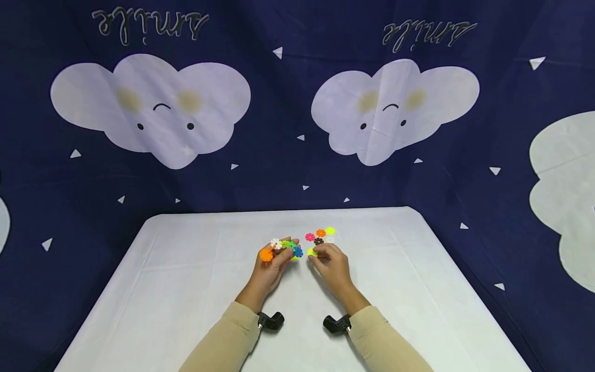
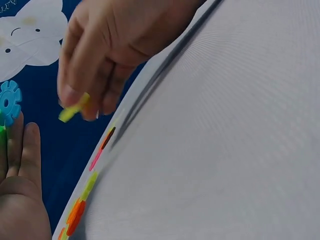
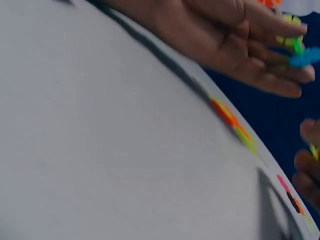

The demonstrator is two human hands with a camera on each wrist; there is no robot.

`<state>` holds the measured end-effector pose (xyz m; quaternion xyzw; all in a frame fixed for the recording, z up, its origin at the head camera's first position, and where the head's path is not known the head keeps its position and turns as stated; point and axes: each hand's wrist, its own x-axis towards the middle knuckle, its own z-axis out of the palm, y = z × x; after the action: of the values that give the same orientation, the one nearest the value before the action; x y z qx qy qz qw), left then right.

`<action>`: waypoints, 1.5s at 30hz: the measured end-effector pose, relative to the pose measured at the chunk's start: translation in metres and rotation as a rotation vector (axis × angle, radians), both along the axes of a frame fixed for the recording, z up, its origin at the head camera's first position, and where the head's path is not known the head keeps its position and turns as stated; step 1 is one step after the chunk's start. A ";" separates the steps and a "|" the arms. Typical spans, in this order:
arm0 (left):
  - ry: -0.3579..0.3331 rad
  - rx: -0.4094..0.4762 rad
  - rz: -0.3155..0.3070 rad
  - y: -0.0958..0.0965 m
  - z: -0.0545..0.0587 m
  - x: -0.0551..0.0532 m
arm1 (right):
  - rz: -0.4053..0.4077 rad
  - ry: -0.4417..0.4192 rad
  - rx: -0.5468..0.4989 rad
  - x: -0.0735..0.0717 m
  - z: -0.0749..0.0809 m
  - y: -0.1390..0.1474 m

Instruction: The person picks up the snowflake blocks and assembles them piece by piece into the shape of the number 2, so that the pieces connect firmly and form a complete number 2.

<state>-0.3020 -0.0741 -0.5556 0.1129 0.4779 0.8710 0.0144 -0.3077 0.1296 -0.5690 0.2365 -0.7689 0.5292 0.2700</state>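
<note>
The left hand (image 1: 275, 264) is holding a multicoloured cluster of flower-shaped plastic discs (image 1: 290, 244) between thumb and fingers. The right hand (image 1: 334, 266) is pinching one yellow plastic disc (image 1: 312, 252) at its fingertips; beyond these, loose flower-shaped discs (image 1: 321, 233) are lying.

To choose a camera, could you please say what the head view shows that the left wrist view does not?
Only the head view shows the sleeves and black wrist devices. Only the left wrist view shows the lying pieces edge-on. Both show the left hand, the right hand pinching a yellow piece, a blue piece and the backdrop.
</note>
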 end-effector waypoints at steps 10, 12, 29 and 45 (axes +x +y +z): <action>0.015 0.010 0.018 -0.001 0.000 -0.001 | 0.294 -0.164 -0.402 0.028 0.005 -0.007; 0.011 0.014 0.012 -0.001 0.000 -0.001 | 0.314 -0.161 -0.414 0.030 0.006 -0.009; 0.010 0.018 -0.011 -0.001 -0.003 0.000 | 0.254 -0.200 -0.505 0.038 0.008 -0.023; 0.050 0.080 0.017 0.009 0.004 0.003 | 0.140 -0.166 -0.556 0.041 0.012 -0.029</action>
<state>-0.2992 -0.0654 -0.5519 0.1311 0.4441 0.8863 -0.0096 -0.2665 0.1008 -0.5571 0.1618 -0.5957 0.7544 0.2235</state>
